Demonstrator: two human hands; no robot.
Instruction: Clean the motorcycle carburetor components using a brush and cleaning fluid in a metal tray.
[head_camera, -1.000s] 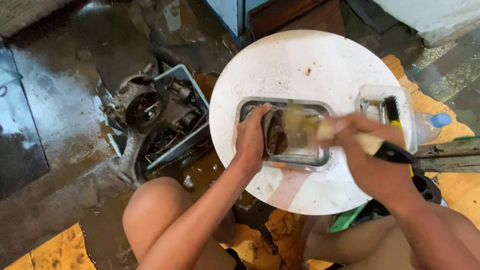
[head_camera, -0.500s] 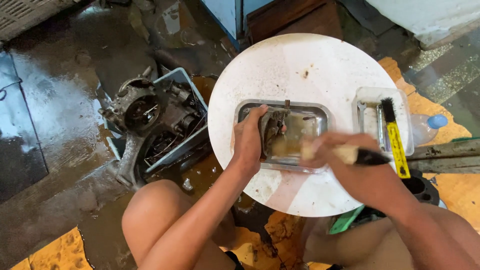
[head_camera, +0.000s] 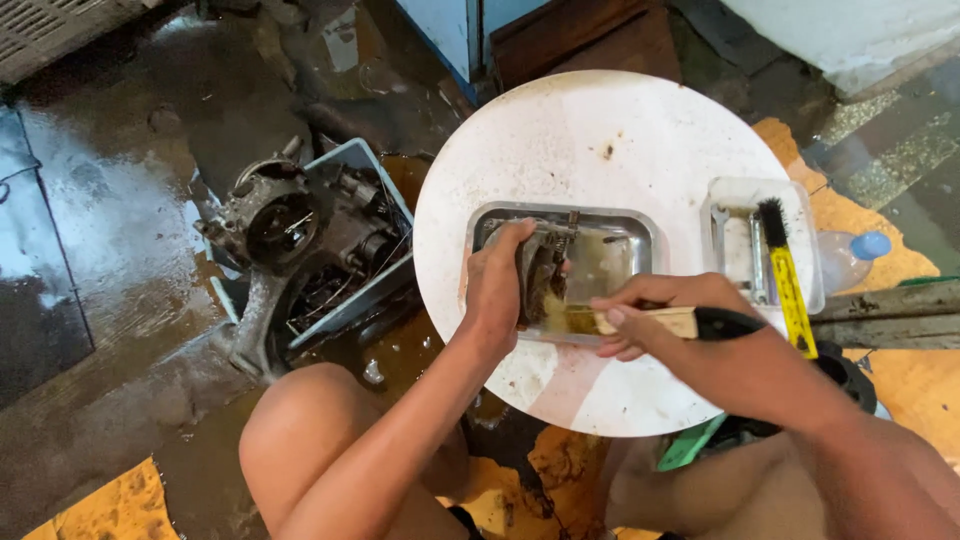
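Observation:
A rectangular metal tray (head_camera: 640, 232) with yellowish liquid sits on a round white table top (head_camera: 590, 140). My left hand (head_camera: 497, 285) grips a dark, greasy metal part (head_camera: 545, 272) standing in the tray's left half. My right hand (head_camera: 655, 312) holds a brush with a pale wooden handle (head_camera: 672, 322), its head down in the liquid right beside the part. The bristles are hidden by the tray's near wall and my fingers.
A clear plastic tray (head_camera: 815, 250) at the table's right holds a yellow-handled brush (head_camera: 785, 285) and metal tools. A blue-grey crate (head_camera: 345, 265) of engine parts and a carburettor body (head_camera: 270, 215) lie on the wet floor to the left. My bare knees are below the table.
My right hand has drawn the brush down and left, from over the tray's right half to its near edge beside the part. My left hand has kept its hold.

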